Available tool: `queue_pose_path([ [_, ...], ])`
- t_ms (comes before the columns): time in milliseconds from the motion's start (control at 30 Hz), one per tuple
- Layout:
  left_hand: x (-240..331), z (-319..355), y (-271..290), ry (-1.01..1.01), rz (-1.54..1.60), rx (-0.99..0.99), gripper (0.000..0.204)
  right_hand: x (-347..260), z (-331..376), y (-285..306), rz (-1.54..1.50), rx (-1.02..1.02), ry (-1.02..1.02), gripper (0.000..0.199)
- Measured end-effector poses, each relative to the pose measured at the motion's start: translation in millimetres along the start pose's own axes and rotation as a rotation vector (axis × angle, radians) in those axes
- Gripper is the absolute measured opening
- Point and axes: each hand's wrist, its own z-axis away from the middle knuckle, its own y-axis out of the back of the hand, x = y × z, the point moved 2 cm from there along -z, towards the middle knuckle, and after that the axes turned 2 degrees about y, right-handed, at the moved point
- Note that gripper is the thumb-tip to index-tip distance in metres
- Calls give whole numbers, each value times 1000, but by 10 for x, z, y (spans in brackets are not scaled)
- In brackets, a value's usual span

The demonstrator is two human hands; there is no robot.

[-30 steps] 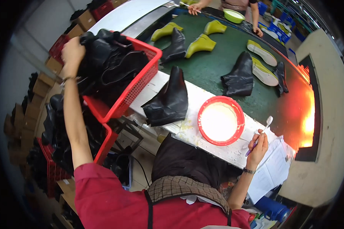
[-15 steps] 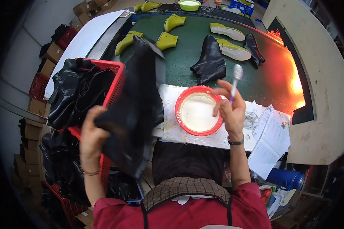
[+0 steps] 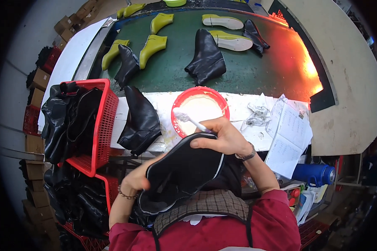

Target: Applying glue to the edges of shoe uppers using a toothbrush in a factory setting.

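Black boot now down in lap, sole up; your left hand grips heel end. Right hand pinches brush, lifted from red bowl — gluing rim begins.

Even overhead light is falling; orange glare is blooming at upper right — fisheye edges are bending, vignetting black.

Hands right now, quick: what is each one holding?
Left hand: closed on the black leather boot upper, sole side up.
Right hand: closed on a white-bristled brush, thumb on the upper's rim.
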Motion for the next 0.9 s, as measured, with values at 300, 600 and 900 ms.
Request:
queue_pose_path([
  [300,-38,-39,149,84,-605,585,36,369,263,553,792,586,-93,17],
  [600,253,-297,262,-19,-801,729,27,697,124,496,1331,293,-111,13],
  [900,349,-545,291,237,-636,525,39,203,149,626,489,396,251,17],
])
